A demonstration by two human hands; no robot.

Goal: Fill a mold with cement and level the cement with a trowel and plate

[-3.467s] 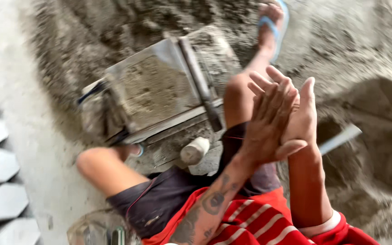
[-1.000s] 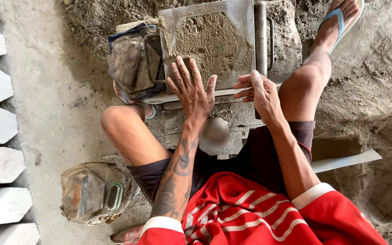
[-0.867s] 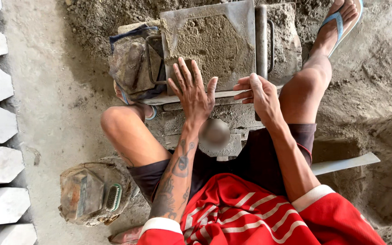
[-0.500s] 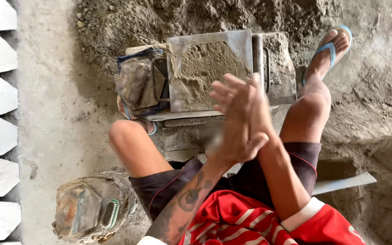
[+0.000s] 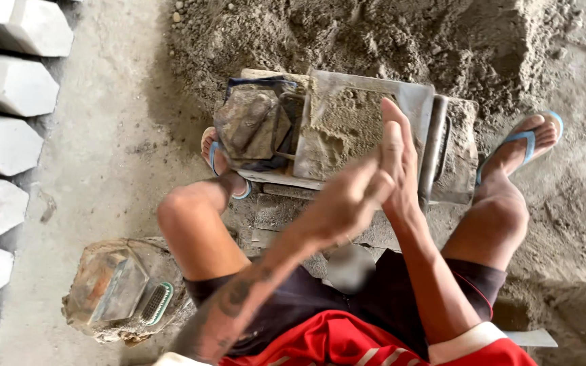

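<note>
- Left hand (image 5: pixel 340 203) and right hand (image 5: pixel 398 163): palms pressed together, fingers extended, holding nothing, raised above the mould.
- Metal block mould (image 5: pixel 347 125): packed with grey sandy mix.

I note a row of pale cast blocks (image 5: pixel 1 129) along the left edge, a dirt-caked container (image 5: pixel 113 291) beside the knee, and a sand heap (image 5: pixel 388 34) beyond.

Left hand (image 5: pixel 344 203) and right hand (image 5: pixel 396 159) met palm to palm, raised above the sand-filled metal block mould (image 5: pixel 347 125), grey cast blocks (image 5: pixel 5 142) lined alongside.
</note>
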